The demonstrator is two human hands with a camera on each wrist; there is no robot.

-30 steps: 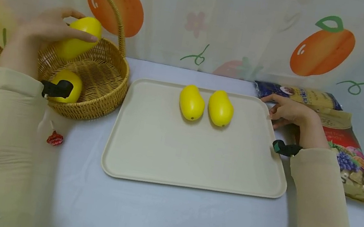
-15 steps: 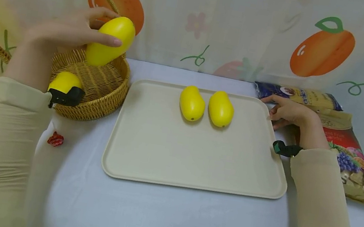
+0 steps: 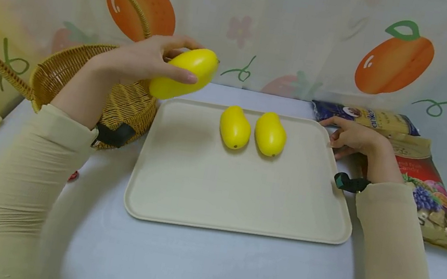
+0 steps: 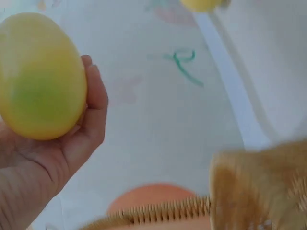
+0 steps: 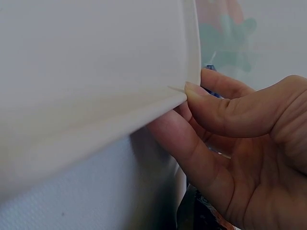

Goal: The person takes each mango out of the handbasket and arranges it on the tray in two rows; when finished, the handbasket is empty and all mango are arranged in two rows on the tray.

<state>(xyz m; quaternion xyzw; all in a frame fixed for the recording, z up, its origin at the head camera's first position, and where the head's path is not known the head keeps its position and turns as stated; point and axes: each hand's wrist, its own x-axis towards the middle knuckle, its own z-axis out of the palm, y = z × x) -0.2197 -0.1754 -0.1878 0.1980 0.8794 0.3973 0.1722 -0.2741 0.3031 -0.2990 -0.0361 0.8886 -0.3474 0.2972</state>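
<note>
My left hand (image 3: pixel 141 60) grips a smooth yellow mango (image 3: pixel 195 67) between thumb and fingers, raised above the far left corner of the beige tray (image 3: pixel 241 191). Up close in the left wrist view, a green patch shows on that mango (image 4: pixel 41 81). Two more yellow mangoes (image 3: pixel 235 127) lie side by side near the tray's far edge. At the tray's far right corner, my right hand (image 3: pixel 357 139) pinches the rim; the right wrist view shows the thumb on top and fingers beneath the rim (image 5: pixel 144 112).
A wicker basket (image 3: pixel 134 106) with a tall arched handle stands left of the tray, partly hidden by my left arm. To the right lie a colourful food bag (image 3: pixel 429 196) and a blue-and-gold packet (image 3: pixel 367 117). A small red item (image 3: pixel 73 176) peeks out beside my left sleeve.
My left hand has carried its mango right, out from above the basket to over the tray's corner. The left arm now hides the mango inside the basket. My right hand stays still.
</note>
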